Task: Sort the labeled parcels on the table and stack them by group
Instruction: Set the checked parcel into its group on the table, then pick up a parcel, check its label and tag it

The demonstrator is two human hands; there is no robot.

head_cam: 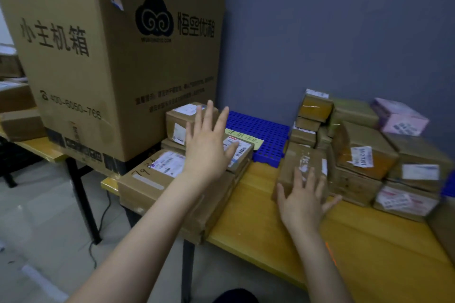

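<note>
Yellow table (pixel 270 224) against a grey-blue wall, huge carton (pixel 98 56) looming beyond the left hand (pixel 206 150). Just right of the right hand (pixel 305 202) sits the unsorted pile (pixel 364 155). Left hand hovers, fingers spread, over the labelled stack (pixel 157 174), probably marking its group. Right hand presses splayed fingers flat on a lone brown, tape-wrapped parcel (pixel 298 162), seemingly to slide it.

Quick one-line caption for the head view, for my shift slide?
Left hand spread open over the left parcel stack, right hand flat on a brown parcel on the yellow table.
</note>
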